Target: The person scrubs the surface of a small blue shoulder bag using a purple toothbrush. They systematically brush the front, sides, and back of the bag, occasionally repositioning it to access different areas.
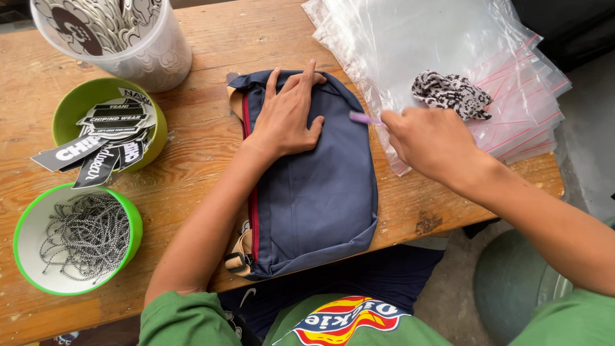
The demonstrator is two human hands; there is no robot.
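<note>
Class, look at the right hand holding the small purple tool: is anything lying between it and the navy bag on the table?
Nothing visible does. The right hand holds the purple tool just off the navy bag, its tip at the bag's right edge. The left hand lies flat on the bag, and the clear plastic bags lie under the right hand.

A single head-worn camera looks steeply down, close above the wooden worktop [211, 147], facing its far edge.
</note>
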